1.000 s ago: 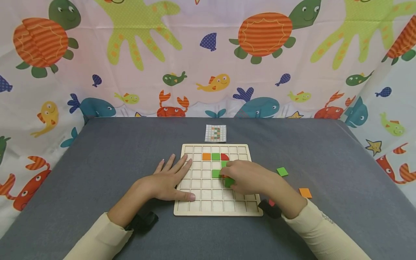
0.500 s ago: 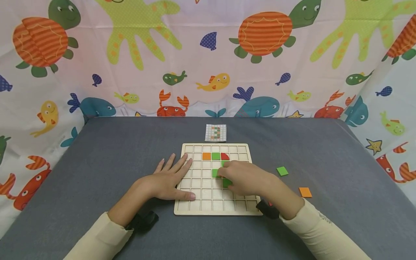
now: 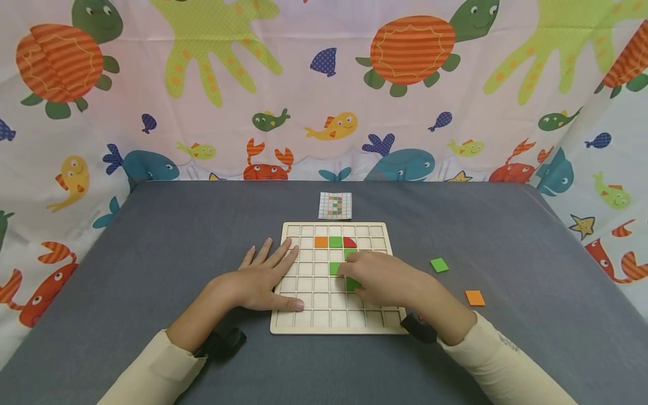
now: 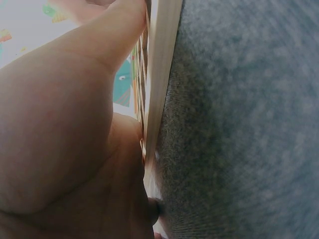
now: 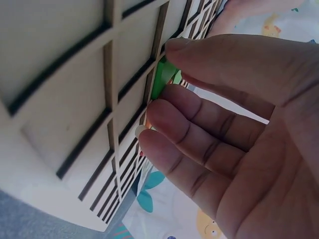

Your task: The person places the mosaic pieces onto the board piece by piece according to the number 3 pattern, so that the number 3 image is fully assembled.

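Note:
A wooden grid board [image 3: 339,330] lies on the grey table. My left hand [image 3: 259,285] rests on its left side, fingers spread and thumb on the near-left cells. Over the board's middle, my right hand [image 3: 387,278] pinches a green square tile [image 3: 352,284] at a cell; the right wrist view shows the tile [image 5: 161,79] between thumb and fingers. Beside that hand, a green tile [image 3: 334,269] and another green tile [image 3: 349,253] sit in cells. The upper row holds an orange tile [image 3: 321,242], a green tile [image 3: 335,242] and a red rounded tile [image 3: 349,242].
A small pattern card [image 3: 334,206] lies beyond the board. Right of the board are a loose green tile [image 3: 439,265] and a loose orange tile [image 3: 475,298]. A sliver of red shows beside the right wrist. A patterned cloth [image 3: 293,84] hangs behind the table.
My right hand has shifted slightly left, and the green tile under it has moved from tilted to nearly lined up with the grid. My left hand stays on the board.

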Available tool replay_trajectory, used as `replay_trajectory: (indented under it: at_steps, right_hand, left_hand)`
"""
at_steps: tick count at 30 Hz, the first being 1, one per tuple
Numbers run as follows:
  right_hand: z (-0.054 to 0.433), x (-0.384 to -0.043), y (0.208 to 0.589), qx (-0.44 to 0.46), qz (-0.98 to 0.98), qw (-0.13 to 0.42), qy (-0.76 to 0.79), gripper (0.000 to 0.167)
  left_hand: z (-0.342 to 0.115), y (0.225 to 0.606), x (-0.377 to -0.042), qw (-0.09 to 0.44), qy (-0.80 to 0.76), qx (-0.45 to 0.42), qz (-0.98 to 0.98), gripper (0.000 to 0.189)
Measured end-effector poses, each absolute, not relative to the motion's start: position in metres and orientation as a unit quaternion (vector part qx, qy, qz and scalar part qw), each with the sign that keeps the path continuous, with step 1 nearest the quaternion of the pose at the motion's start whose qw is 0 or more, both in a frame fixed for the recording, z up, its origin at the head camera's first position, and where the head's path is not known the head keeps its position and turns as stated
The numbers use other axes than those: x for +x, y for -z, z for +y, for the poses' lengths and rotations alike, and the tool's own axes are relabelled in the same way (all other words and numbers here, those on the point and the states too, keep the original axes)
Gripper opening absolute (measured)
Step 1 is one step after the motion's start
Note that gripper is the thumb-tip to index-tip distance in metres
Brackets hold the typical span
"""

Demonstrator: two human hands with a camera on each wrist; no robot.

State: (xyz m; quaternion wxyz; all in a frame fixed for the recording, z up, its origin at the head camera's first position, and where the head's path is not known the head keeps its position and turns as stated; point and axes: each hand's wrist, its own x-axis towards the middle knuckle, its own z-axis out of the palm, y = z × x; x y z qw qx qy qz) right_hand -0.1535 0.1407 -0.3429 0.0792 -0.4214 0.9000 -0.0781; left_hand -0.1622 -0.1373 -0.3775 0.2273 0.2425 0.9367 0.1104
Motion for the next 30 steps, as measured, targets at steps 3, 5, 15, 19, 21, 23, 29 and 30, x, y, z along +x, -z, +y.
replay_trajectory:
  at_steps: [3, 5, 15, 19, 21, 23, 29, 30]
  right_hand:
    - [0.144, -0.152, 0.344, -0.421, 0.9, 0.077, 0.085, 0.025]
    - [0.147, -0.151, 0.344, -0.425, 0.897, 0.075, 0.096, 0.026]
    - [0.175, -0.148, 0.339, -0.431, 0.889, 0.051, 0.145, 0.027]
    - [0.189, -0.147, 0.338, -0.421, 0.894, 0.045, 0.148, 0.026]
    - [0.195, -0.146, 0.339, -0.41, 0.898, 0.049, 0.152, 0.026]
    - [0.202, -0.145, 0.34, -0.395, 0.904, 0.056, 0.153, 0.026]
    - [0.222, -0.141, 0.338, -0.359, 0.921, 0.064, 0.138, 0.032]
    - [0.225, -0.141, 0.338, -0.356, 0.922, 0.062, 0.135, 0.033]
  left_hand:
    - [-0.137, 0.376, -0.162, 0.225, -0.114, 0.247, 0.936, 0.119]
    - [-0.136, 0.374, -0.161, 0.225, -0.116, 0.249, 0.935, 0.118]
    - [-0.136, 0.37, -0.158, 0.216, -0.115, 0.253, 0.936, 0.114]
    - [-0.135, 0.371, -0.159, 0.216, -0.115, 0.253, 0.936, 0.114]
    - [-0.135, 0.37, -0.158, 0.216, -0.114, 0.252, 0.936, 0.114]
    - [-0.135, 0.37, -0.158, 0.217, -0.114, 0.251, 0.936, 0.114]
    - [-0.135, 0.369, -0.158, 0.216, -0.114, 0.251, 0.937, 0.114]
    - [-0.136, 0.369, -0.158, 0.216, -0.114, 0.25, 0.937, 0.114]
